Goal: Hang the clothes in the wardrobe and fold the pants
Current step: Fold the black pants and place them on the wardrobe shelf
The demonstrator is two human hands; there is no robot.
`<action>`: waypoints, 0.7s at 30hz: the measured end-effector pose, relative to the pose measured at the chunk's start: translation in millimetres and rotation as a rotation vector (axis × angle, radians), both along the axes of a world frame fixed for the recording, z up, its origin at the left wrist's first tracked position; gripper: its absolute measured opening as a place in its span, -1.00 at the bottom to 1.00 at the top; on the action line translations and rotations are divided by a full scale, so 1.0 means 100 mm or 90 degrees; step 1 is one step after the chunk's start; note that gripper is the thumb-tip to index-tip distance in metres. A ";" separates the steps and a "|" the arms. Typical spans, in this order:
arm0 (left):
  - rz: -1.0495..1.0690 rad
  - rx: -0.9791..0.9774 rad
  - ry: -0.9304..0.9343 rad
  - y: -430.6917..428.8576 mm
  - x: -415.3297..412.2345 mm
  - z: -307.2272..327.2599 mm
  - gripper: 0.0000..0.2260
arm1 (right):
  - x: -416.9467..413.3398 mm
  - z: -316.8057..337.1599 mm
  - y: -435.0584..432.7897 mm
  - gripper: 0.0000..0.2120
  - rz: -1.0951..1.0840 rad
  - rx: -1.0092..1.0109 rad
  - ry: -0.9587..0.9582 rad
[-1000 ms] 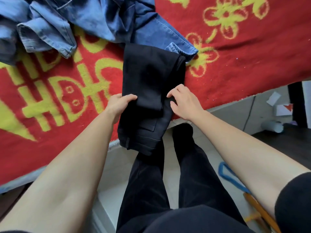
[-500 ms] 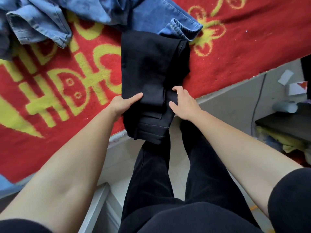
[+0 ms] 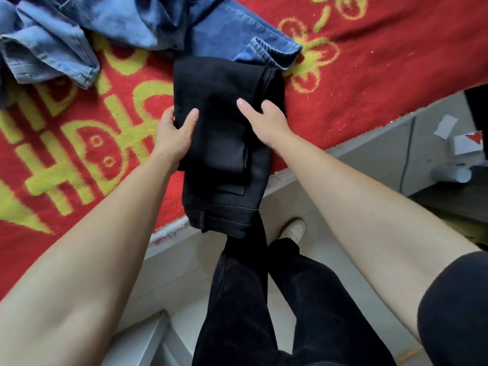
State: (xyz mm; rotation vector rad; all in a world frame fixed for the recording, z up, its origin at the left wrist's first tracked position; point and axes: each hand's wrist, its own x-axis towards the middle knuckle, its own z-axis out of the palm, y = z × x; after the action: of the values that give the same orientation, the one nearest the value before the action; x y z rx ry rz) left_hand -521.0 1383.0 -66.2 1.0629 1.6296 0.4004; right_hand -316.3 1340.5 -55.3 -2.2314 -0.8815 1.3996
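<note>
The left hand (image 3: 173,133) pinches the folded black pants (image 3: 219,96) at their left edge and the right hand (image 3: 269,122) pinches their right edge; blue jeans (image 3: 211,30) touch their far end.

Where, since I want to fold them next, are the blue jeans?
In the head view the blue jeans lie crumpled along the top of the red blanket, just beyond the folded black pants.

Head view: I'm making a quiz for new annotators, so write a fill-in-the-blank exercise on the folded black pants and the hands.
The folded black fabric pants lie on a ____ blanket with yellow patterns. The left hand and the right hand each grip them, thumbs on ____. Beyond them lie crumpled denim jeans coloured ____.
Missing words: red; top; blue.
</note>
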 end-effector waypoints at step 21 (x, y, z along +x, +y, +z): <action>-0.120 -0.076 0.332 -0.35 -0.03 -0.22 -0.41 | 0.16 -0.41 -1.20 -0.32 0.564 0.521 -0.368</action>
State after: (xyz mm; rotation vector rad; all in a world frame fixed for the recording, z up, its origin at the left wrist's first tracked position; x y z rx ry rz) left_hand -523.9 1347.5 -88.4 1.2854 1.9530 -0.1133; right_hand -300.0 1220.7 -96.5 -1.5919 -2.3100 0.3811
